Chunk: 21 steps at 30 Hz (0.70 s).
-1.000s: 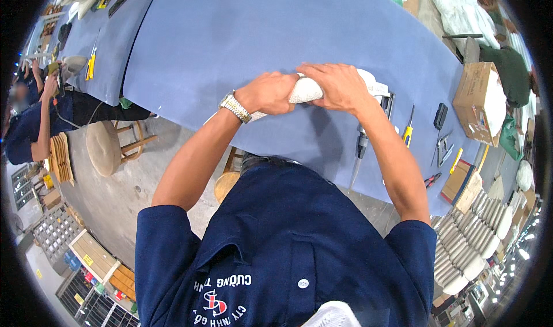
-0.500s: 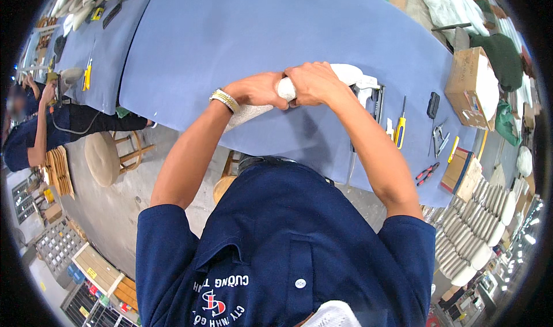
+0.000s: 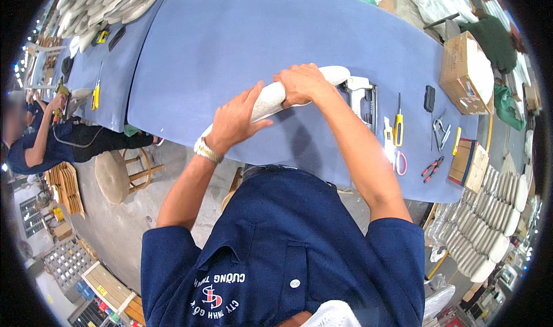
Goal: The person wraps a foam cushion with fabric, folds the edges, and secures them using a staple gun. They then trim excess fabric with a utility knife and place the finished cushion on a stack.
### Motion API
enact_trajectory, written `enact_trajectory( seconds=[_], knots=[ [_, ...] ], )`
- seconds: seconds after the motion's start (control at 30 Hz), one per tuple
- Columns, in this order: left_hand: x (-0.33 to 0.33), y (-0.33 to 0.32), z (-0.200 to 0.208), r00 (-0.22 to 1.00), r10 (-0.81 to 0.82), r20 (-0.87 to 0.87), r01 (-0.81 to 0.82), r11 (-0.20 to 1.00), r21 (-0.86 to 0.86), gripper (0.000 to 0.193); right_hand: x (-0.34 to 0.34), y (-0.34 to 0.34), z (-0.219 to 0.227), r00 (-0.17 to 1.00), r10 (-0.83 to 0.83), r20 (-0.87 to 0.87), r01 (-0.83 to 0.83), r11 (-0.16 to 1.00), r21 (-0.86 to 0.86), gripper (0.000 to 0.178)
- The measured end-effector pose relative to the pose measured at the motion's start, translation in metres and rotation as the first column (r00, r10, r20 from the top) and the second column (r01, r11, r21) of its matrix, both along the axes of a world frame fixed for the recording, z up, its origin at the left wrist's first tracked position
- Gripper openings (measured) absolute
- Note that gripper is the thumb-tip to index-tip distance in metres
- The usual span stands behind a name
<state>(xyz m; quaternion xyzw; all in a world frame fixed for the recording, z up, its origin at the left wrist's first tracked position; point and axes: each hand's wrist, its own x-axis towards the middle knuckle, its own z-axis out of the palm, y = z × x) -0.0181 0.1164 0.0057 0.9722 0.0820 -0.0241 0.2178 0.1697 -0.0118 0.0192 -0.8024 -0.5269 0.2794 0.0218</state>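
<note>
A long, curved, off-white fabric-covered pad [image 3: 268, 104] is held slantwise over the near part of the wide blue-topped table [image 3: 230, 44], its rounded right end pointed toward the table's far side. Its middle is clamped by the right hand [image 3: 300, 85], whose fingers are curled over it; their tips cannot be fully made out. Its lower left stretch is touched by the left hand [image 3: 237, 119], which is laid flat along it with the fingers extended and the thumb spread apart from them. Just beside the pad's right end, a white-and-black handheld tool [image 3: 362, 99] is set down on the table. Farther right, a yellow-handled screwdriver [image 3: 399, 128], a black oblong block [image 3: 429, 98] and red-and-black-handled pliers [image 3: 432, 169] are laid out, well apart from the hands. An open brown cardboard box [image 3: 459, 76] is placed at the table's right side.
</note>
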Motion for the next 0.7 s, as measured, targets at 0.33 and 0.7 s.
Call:
enact_trajectory(
  seconds=[0.33, 0.7],
  knots=[
    [-0.024, -0.005, -0.023, 0.996, 0.058, -0.065, -0.058, 0.998, 0.013, 0.069, -0.016, -0.012, -0.013, 0.995, 0.086, 0.042, -0.086, 0.996, -0.010, 0.051],
    [-0.023, 0.002, -0.028, 0.992, 0.015, -0.125, -0.036, 0.986, -0.164, 0.068, -0.041, -0.023, -0.030, 0.983, 0.167, 0.075, -0.181, 0.935, 0.303, 0.062]
  ],
)
